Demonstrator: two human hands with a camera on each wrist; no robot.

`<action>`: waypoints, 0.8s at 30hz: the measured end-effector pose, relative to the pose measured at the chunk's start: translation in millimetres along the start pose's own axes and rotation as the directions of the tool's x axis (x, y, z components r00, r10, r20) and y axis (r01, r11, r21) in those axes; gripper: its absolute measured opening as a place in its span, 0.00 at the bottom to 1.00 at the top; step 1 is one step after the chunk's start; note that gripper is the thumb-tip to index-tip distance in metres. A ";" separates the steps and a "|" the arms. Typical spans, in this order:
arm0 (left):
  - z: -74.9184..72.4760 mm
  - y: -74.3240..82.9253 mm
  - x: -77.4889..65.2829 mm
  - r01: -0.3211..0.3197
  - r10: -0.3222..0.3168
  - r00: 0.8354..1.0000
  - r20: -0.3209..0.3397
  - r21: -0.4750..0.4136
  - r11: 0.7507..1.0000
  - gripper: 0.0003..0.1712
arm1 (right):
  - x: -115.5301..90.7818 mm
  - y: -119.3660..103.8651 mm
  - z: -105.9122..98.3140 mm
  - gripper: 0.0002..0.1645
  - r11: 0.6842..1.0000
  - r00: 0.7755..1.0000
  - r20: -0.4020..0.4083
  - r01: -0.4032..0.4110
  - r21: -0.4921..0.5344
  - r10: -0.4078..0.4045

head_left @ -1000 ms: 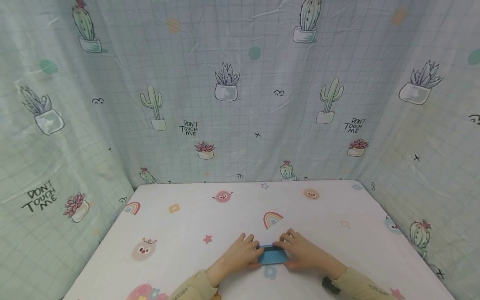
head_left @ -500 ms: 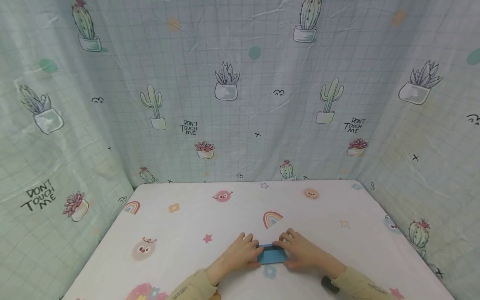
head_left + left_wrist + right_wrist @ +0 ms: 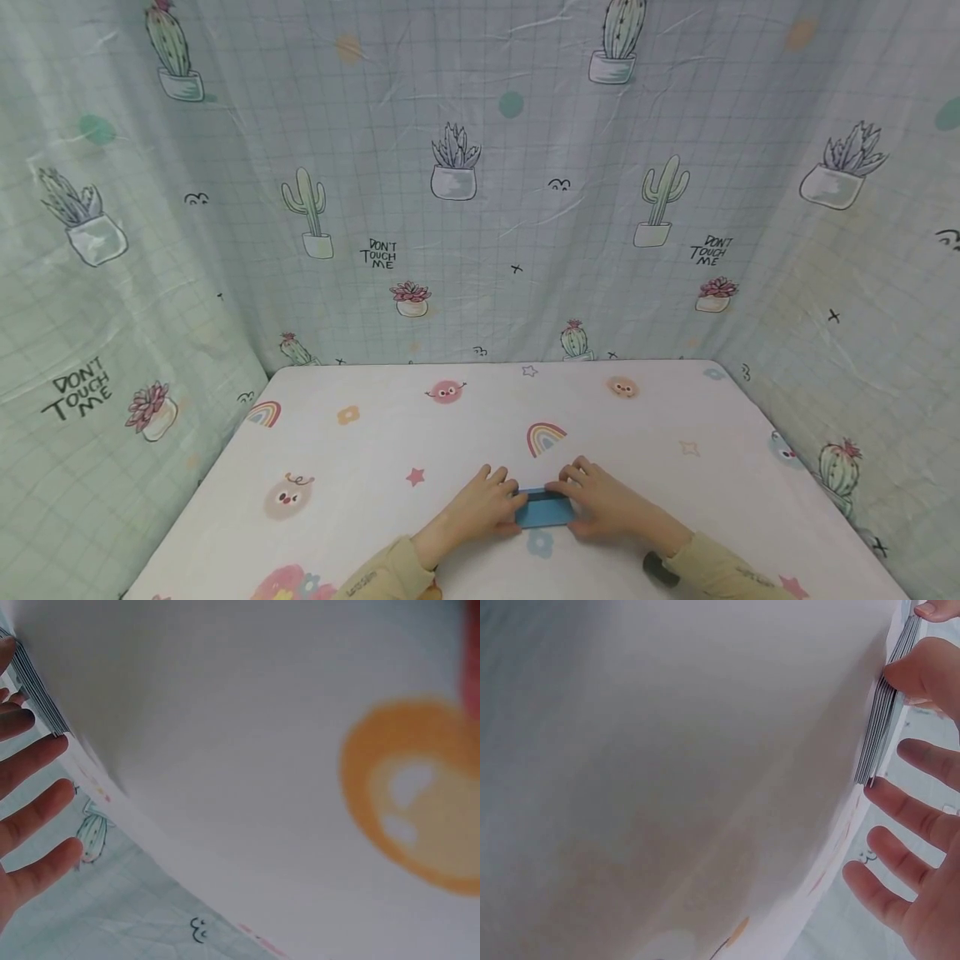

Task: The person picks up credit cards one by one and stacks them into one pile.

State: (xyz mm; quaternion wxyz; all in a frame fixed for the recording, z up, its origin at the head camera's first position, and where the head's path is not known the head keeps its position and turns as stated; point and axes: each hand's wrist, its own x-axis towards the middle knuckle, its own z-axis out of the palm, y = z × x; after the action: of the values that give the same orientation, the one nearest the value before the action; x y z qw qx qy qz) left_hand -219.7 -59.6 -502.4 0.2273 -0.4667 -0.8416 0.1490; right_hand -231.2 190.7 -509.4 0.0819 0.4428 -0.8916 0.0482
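A stack of thin cards (image 3: 544,512) with a blue top and a dark stripe along its far side lies low over the table, front and centre in the head view. My left hand (image 3: 486,503) holds its left end, thumb at the near corner and a finger at the far one. Gripping the right end the same way is my right hand (image 3: 600,503). The layered edges of the card stack (image 3: 41,684) show in the left wrist view, beside spread left fingers (image 3: 37,810). In the right wrist view, the right thumb (image 3: 909,673) presses the edge of the stack (image 3: 877,727).
The table (image 3: 352,475) wears a white cloth printed with rainbows, stars and faces. A small dark rounded object (image 3: 660,570) lies beside the right forearm, partly under the sleeve. Curtains (image 3: 480,225) with cactus prints enclose the back and both sides.
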 end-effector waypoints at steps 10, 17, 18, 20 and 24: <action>0.0 -0.2 0.7 0.002 -0.002 1.000 0.023 -0.009 1.000 0.22 | -0.5 1.2 0.8 0.35 1.000 1.000 0.017 -0.010 0.004 0.010; -3.0 -0.9 2.9 0.010 -0.009 0.999 0.030 -0.029 1.000 0.23 | -1.2 3.2 1.9 0.35 0.998 0.999 0.028 -0.038 0.042 0.037; -2.9 -1.0 3.1 0.011 -0.010 0.999 0.030 -0.029 1.000 0.23 | -1.2 3.4 2.0 0.35 0.998 0.999 0.034 -0.044 0.048 0.043; -2.6 -0.9 3.3 0.011 -0.011 1.000 0.029 -0.022 1.000 0.23 | -1.3 3.8 2.2 0.35 0.996 0.996 0.059 -0.066 0.063 0.062; -1.1 -0.6 3.6 0.011 -0.011 1.000 0.018 -0.023 1.000 0.23 | -1.5 4.2 2.3 0.35 0.995 0.995 0.071 -0.071 0.072 0.066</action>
State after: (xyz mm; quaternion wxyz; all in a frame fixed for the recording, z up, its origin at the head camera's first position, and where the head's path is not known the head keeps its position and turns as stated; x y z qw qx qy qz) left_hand -221.2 -56.8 -500.3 0.2151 -0.4633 -0.8479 0.1422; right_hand -233.9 194.0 -512.0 0.0331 0.4161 -0.9061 0.0688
